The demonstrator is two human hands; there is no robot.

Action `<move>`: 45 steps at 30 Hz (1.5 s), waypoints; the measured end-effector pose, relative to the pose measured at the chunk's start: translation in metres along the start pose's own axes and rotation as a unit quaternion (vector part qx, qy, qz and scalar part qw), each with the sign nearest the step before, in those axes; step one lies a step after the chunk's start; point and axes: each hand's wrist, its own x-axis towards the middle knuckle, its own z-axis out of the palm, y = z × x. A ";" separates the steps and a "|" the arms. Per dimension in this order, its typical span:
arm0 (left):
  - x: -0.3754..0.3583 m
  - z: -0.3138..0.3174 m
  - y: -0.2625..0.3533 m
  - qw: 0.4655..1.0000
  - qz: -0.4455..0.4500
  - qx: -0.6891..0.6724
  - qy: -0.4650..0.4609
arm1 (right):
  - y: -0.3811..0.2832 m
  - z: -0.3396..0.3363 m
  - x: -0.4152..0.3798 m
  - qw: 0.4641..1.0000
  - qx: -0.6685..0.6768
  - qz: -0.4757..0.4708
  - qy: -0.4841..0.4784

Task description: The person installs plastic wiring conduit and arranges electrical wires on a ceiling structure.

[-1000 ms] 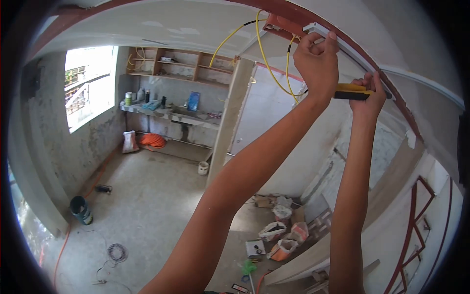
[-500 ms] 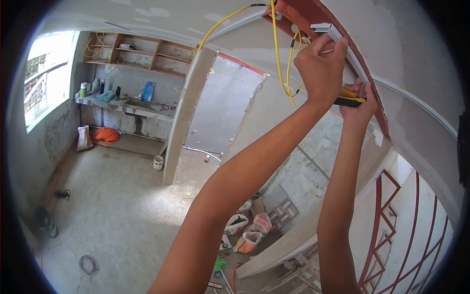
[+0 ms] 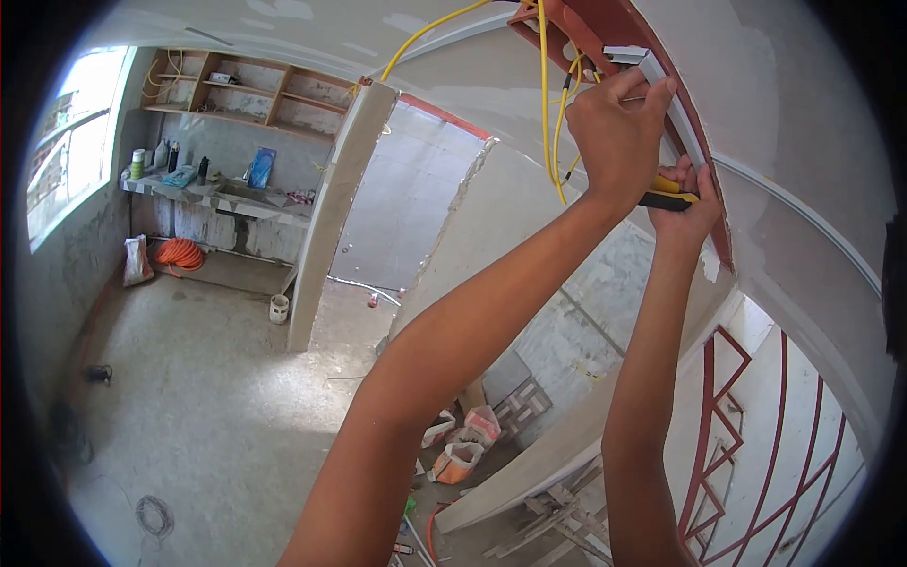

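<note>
Overhead at the upper right, a white plastic strip (image 3: 687,132) lies along a red metal beam (image 3: 723,227). My left hand (image 3: 619,137) pinches the strip near its upper end, where a short white piece (image 3: 625,55) juts out to the left. Lower down, my right hand (image 3: 688,200) is closed around a yellow and black tool (image 3: 667,199), its raised fingers touching the strip. The tool's working end is hidden. Yellow cables (image 3: 545,104) hang from the red beam, just left of my left hand.
Below are a doorway (image 3: 406,189), a wall edge (image 3: 335,227), sacks (image 3: 457,462) and wood scraps (image 3: 557,520) on the floor. Wall shelves (image 3: 248,93) and a counter (image 3: 203,196) stand at the left, and red metal railings (image 3: 781,406) at the lower right.
The view has shifted slightly, so the room appears farther left. Both hands keep nearly the same hold on the strip and the tool.
</note>
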 end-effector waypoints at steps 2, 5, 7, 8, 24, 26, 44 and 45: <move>0.000 -0.001 0.002 1.000 -0.011 -0.006 -0.001 | -0.001 0.002 -0.001 1.000 -0.004 0.000 0.005; 0.000 0.000 0.002 0.998 -0.037 -0.040 0.005 | 0.000 0.003 -0.002 1.000 -0.007 0.003 0.013; 0.000 0.003 0.001 0.994 -0.061 -0.084 0.023 | -0.003 -0.001 0.003 1.000 -0.009 0.012 0.001; 0.001 0.004 0.000 0.993 -0.067 -0.096 0.032 | -0.004 -0.002 0.006 1.000 -0.011 0.015 0.000; 0.000 0.004 -0.007 0.984 -0.087 -0.142 0.061 | -0.010 -0.001 0.008 0.997 -0.070 0.011 0.012; 0.000 0.004 -0.006 0.984 -0.089 -0.145 0.055 | -0.014 -0.004 0.008 0.997 -0.065 0.028 -0.006; 0.003 0.009 -0.018 0.995 -0.048 -0.086 0.020 | -0.004 -0.031 -0.018 0.992 -0.053 -0.090 0.077; 0.005 0.008 -0.021 0.998 -0.033 -0.057 0.020 | -0.004 -0.038 -0.016 0.982 -0.094 -0.148 0.066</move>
